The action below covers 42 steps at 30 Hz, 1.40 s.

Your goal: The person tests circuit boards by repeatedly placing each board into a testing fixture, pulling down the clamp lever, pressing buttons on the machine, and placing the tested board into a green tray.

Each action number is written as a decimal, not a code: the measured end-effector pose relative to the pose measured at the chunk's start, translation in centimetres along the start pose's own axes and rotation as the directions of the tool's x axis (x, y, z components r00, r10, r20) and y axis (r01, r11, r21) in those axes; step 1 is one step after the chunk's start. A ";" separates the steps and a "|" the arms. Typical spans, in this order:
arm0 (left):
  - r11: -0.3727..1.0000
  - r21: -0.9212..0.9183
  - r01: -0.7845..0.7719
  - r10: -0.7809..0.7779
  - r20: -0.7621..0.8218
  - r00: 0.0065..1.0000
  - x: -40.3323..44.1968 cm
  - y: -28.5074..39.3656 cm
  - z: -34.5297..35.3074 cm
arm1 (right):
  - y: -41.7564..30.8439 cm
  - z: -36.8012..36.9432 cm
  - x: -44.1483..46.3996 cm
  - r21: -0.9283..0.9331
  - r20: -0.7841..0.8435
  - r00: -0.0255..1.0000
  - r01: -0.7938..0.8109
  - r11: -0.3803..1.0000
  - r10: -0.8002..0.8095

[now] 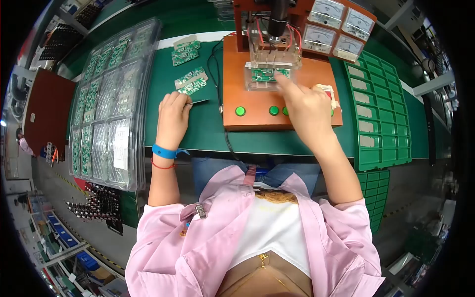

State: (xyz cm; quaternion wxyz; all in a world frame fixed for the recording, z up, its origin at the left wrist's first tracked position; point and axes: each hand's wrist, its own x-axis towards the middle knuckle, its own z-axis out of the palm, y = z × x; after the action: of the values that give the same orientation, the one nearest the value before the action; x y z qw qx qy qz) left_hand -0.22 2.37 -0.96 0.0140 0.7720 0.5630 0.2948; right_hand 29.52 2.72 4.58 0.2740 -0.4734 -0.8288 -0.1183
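My left hand (173, 115) is closed on a thin circuit board (199, 101), seen nearly edge-on over the green mat. Just beyond it lie green circuit boards (192, 80), with another small group (185, 51) farther back. My right hand (306, 105) reaches over the orange test box; its index finger points at the green board (263, 74) in the clear fixture (253, 85). Blur hides whether the fingertip touches that board. A clear plate with pins (267, 55) stands above the fixture. Green buttons (240, 111) line the box's near side.
Stacked clear trays (129, 126) holding boards stand at the left. A green compartment tray (391, 123) with pale pieces is at the right. Analog meters (326, 13) sit at the back right. A black cable (212, 64) runs along the box's left side.
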 end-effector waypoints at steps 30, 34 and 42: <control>0.976 -0.219 -0.005 -0.079 -0.373 0.924 -1.5 5.6 0.7 | 10.1 -14.3 -15.8 -0.379 0.410 0.820 -0.244 0.893 0.398; 0.945 -0.093 -0.313 0.268 -0.329 0.906 1.7 9.7 -0.6 | 9.2 -13.6 -13.8 -0.312 0.166 0.890 -0.362 0.879 0.426; 0.848 0.125 -0.514 0.526 -0.092 0.845 6.5 12.6 1.6 | 8.4 -1.9 -8.4 -0.050 -0.417 0.900 -0.160 0.986 0.125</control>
State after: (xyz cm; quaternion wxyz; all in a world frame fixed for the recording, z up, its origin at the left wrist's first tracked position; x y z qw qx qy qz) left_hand 12.61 3.96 5.00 -0.1381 0.8758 0.3458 0.3072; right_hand 40.65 0.18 0.88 0.4308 -0.5080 -0.7097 -0.2296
